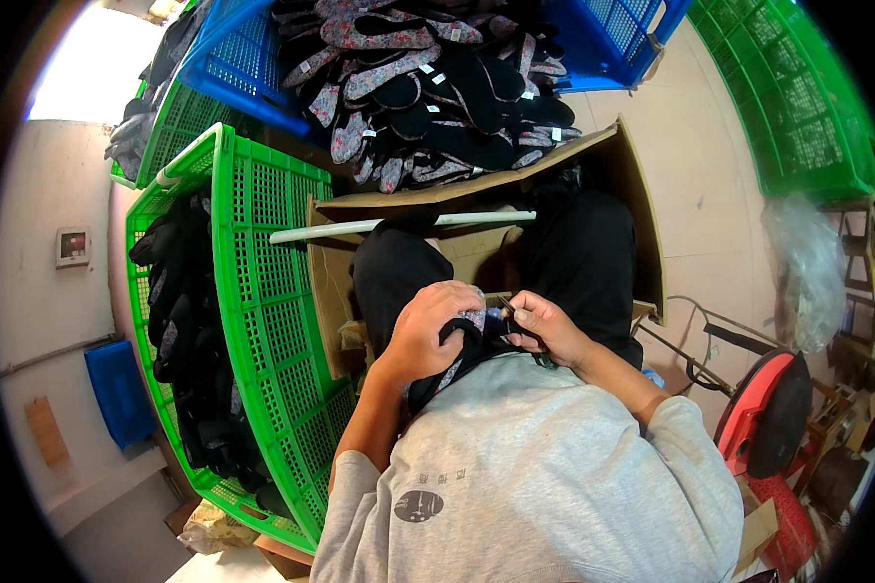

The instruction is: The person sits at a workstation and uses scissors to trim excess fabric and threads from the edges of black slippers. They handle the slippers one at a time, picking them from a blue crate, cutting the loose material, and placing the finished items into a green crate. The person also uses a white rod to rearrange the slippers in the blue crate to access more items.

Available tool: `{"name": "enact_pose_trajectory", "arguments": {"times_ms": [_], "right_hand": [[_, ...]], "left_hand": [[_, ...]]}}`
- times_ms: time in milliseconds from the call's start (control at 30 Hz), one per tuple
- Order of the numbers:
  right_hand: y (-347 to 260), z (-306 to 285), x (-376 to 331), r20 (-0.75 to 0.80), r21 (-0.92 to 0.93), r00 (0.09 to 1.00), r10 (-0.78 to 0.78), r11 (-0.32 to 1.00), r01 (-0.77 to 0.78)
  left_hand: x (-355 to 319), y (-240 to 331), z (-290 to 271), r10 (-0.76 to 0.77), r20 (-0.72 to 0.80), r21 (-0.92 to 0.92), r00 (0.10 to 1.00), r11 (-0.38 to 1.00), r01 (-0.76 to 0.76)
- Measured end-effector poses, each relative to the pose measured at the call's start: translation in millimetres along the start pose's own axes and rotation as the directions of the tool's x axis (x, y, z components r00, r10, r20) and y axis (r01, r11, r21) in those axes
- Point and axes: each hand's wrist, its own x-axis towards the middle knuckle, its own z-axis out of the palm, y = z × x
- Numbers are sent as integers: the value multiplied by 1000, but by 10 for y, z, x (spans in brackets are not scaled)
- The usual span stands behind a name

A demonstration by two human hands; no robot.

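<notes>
The slipper (469, 348), as the black and flowered cloth looked to be, lay bunched over the lap, at the centre of the view, just beyond the twelve o'clock edge of the grey shirt (554, 457). The left hand (424, 328) was curled around it from nine o'clock, with its fingers bent over the cloth and its thumb toward three. The right hand (546, 327) stood close by at three o'clock, thumb and fingers narrowed in a pinch on a small dark tool (507, 305); its kind, and whether it was open, could not be told.

The cloth folded easily under the left hand, so it was probably light, soft and floppy, hardly fragile and not very slippery. Loose parts would likely sag, and a light grip might let the folds shift. The best hold seemed to be a full one at nine o'clock, thumb against fingers, drawing the edge flat toward three. The tool, thin and perhaps stiff, called for a fingertip pinch well clear of the left thumb.

Similar pieces filled the pile (437, 92) at twelve o'clock by the blue crate (238, 68), and dark ones lay in the green crate (274, 253) at nine.
</notes>
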Motion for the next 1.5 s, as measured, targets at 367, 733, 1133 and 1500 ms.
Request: {"name": "enact_pose_trajectory", "arguments": {"times_ms": [367,733,1133,1500], "right_hand": [[32,94,4,18,-166,994,-110,980,111],[139,278,143,68,-552,941,-331,773,312],[138,361,174,48,-536,937,-346,783,317],[184,390,186,-37,-502,934,-355,815,289]], "left_hand": [[-23,-15,124,45,-142,254,989,967,-8],[-10,9,255,-2,-386,293,923,948,125],[-20,8,289,-27,-442,293,896,941,172],[-29,-10,306,-52,-435,303,899,932,200]]}}
